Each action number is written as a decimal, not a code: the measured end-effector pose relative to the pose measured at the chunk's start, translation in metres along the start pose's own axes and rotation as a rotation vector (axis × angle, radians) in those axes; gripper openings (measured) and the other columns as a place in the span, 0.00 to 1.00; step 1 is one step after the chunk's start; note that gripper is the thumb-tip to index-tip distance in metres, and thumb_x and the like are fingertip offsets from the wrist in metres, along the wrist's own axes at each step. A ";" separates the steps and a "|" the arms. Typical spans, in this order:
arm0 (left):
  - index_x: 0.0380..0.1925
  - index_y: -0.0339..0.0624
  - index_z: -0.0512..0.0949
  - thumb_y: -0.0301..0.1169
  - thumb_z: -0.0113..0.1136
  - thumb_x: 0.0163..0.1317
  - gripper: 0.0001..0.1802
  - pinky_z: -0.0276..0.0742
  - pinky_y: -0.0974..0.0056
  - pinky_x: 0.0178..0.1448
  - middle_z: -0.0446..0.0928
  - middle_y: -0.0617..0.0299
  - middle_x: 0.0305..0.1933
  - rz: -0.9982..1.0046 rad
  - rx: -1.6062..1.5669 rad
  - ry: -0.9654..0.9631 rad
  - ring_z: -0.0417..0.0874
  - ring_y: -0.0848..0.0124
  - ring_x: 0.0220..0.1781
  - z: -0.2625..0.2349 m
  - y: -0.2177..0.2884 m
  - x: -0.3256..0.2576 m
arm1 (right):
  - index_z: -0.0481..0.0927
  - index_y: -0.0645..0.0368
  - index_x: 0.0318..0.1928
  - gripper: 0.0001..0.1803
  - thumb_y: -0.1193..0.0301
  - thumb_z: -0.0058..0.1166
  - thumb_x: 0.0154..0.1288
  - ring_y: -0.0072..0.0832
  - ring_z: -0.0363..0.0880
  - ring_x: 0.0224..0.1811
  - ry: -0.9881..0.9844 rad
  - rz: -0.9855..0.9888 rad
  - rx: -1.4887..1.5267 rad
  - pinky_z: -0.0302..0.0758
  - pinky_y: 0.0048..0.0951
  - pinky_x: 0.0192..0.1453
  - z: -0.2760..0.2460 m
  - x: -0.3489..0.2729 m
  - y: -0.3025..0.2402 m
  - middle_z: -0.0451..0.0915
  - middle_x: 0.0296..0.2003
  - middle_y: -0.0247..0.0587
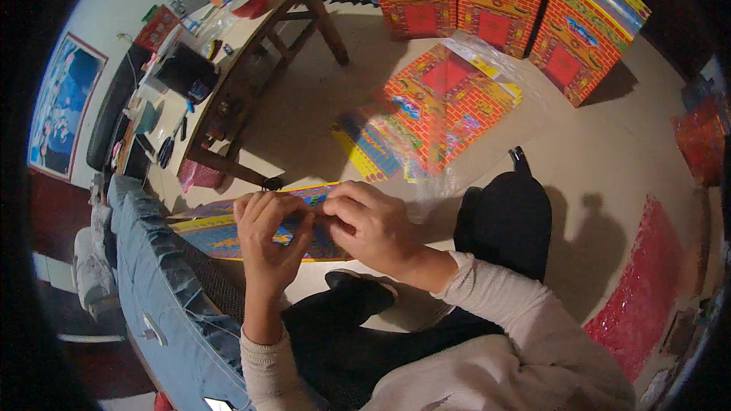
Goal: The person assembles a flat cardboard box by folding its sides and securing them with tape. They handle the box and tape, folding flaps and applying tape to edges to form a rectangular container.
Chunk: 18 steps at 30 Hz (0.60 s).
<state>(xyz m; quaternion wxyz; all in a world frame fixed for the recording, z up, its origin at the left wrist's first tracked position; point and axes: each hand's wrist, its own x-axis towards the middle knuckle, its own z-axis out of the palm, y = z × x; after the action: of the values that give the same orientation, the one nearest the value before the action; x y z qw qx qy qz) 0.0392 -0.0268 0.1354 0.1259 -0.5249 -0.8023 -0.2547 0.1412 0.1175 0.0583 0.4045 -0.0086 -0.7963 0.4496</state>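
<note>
Here, over my lap | left hand [268,237] and right hand [371,224] both pinching the printed paper sheet [221,234] at its near-right end | thin, light, floppy (likely tears) | best held along an edge.

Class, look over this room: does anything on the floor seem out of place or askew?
Yes. A printed paper sheet in a clear plastic bag lies flat and crooked on the floor, while three matching paper houses stand upright behind it. Both hands, left and right, hold a blue-and-yellow paper strip.
</note>
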 end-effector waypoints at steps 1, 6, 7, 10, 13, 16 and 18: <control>0.35 0.45 0.81 0.24 0.72 0.50 0.12 0.65 0.56 0.53 0.82 0.62 0.34 0.018 0.008 0.007 0.79 0.59 0.39 0.002 0.000 0.000 | 0.81 0.57 0.40 0.13 0.78 0.68 0.53 0.42 0.85 0.42 0.008 -0.003 0.021 0.83 0.40 0.44 0.001 0.000 0.001 0.82 0.42 0.41; 0.36 0.43 0.81 0.24 0.72 0.50 0.12 0.66 0.54 0.59 0.82 0.60 0.37 0.063 0.058 0.083 0.81 0.58 0.44 0.011 -0.005 -0.006 | 0.80 0.59 0.41 0.10 0.76 0.66 0.58 0.43 0.85 0.42 -0.019 -0.035 0.050 0.83 0.40 0.44 0.000 0.003 0.006 0.81 0.40 0.42; 0.36 0.43 0.81 0.23 0.72 0.49 0.13 0.67 0.53 0.60 0.82 0.60 0.37 0.085 0.095 0.104 0.81 0.58 0.45 0.011 -0.009 -0.009 | 0.81 0.58 0.41 0.09 0.74 0.65 0.60 0.43 0.85 0.40 -0.034 -0.133 0.033 0.83 0.40 0.43 -0.004 0.006 0.008 0.81 0.39 0.42; 0.34 0.43 0.80 0.23 0.72 0.47 0.13 0.67 0.53 0.61 0.82 0.61 0.36 0.048 0.107 0.032 0.80 0.57 0.45 0.003 -0.007 -0.004 | 0.81 0.57 0.41 0.09 0.71 0.64 0.61 0.40 0.84 0.46 -0.043 -0.151 -0.031 0.82 0.36 0.47 -0.004 0.002 0.009 0.80 0.41 0.39; 0.32 0.42 0.79 0.22 0.72 0.47 0.13 0.67 0.54 0.60 0.79 0.61 0.35 0.074 0.118 -0.019 0.78 0.57 0.43 0.003 -0.006 -0.001 | 0.80 0.56 0.41 0.07 0.71 0.61 0.63 0.37 0.82 0.48 -0.068 -0.158 -0.086 0.82 0.37 0.48 0.002 -0.005 0.015 0.78 0.40 0.38; 0.34 0.42 0.79 0.22 0.71 0.49 0.12 0.68 0.53 0.59 0.79 0.60 0.36 0.052 0.164 -0.027 0.78 0.57 0.43 0.002 -0.023 -0.012 | 0.80 0.57 0.42 0.08 0.71 0.60 0.63 0.38 0.83 0.45 -0.057 -0.106 -0.119 0.82 0.39 0.47 -0.011 -0.006 0.004 0.77 0.39 0.40; 0.33 0.42 0.77 0.23 0.69 0.50 0.11 0.67 0.53 0.60 0.79 0.59 0.36 0.109 0.209 0.013 0.77 0.57 0.43 0.001 -0.025 -0.015 | 0.81 0.57 0.48 0.13 0.73 0.61 0.62 0.37 0.84 0.46 0.034 -0.098 0.003 0.83 0.38 0.49 -0.030 -0.006 -0.014 0.78 0.40 0.40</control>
<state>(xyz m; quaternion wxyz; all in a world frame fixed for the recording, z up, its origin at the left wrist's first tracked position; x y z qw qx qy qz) 0.0230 -0.0454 0.1205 0.1987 -0.5500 -0.7941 -0.1656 0.1693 0.1281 0.0726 0.4396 0.0235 -0.7880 0.4303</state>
